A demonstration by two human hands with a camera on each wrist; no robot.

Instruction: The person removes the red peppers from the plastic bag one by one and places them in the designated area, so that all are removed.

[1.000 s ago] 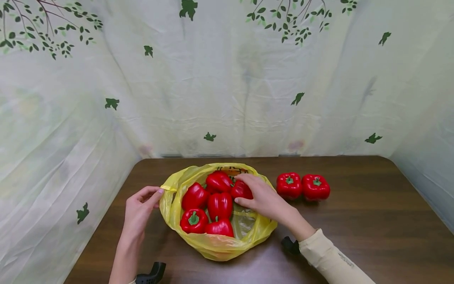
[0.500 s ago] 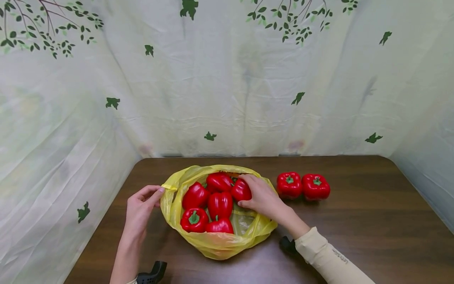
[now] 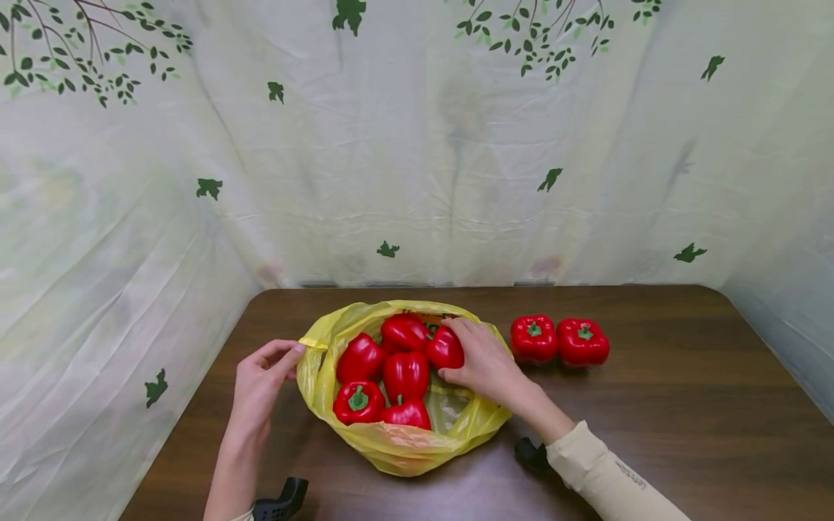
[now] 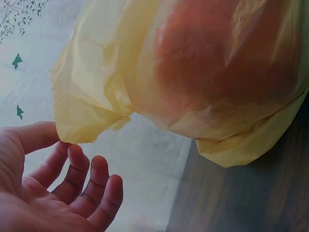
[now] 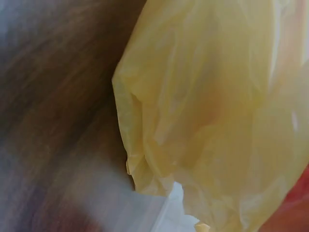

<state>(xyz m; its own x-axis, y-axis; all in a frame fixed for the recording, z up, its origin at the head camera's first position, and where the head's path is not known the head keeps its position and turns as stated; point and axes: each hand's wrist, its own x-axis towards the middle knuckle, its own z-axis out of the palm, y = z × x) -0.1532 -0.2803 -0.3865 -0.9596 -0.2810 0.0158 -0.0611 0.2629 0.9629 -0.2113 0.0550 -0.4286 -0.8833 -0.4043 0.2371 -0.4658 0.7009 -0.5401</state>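
A yellow plastic bag (image 3: 404, 456) stands with its mouth wide, several red bell peppers (image 3: 405, 375) inside. My left hand (image 3: 254, 383) pinches the bag's left handle between thumb and forefinger; in the left wrist view the other fingers of that hand (image 4: 63, 188) curl loosely below the yellow film (image 4: 91, 101). Inside the mouth, at the right, my right hand (image 3: 485, 365) holds a red bell pepper (image 3: 445, 349), thumb in front and fingers behind. The right wrist view is filled mostly by the bag's side (image 5: 207, 121), so the hand is hidden there.
Two more red bell peppers, one (image 3: 533, 340) beside the other (image 3: 583, 344), stand on the brown wooden table (image 3: 684, 405) right of the bag. A pale printed curtain (image 3: 417, 159) hangs behind the table and at both sides.
My right hand has drawn back slightly to the right, and more of the pepper at its fingers shows. The left hand keeps its pinch on the bag.
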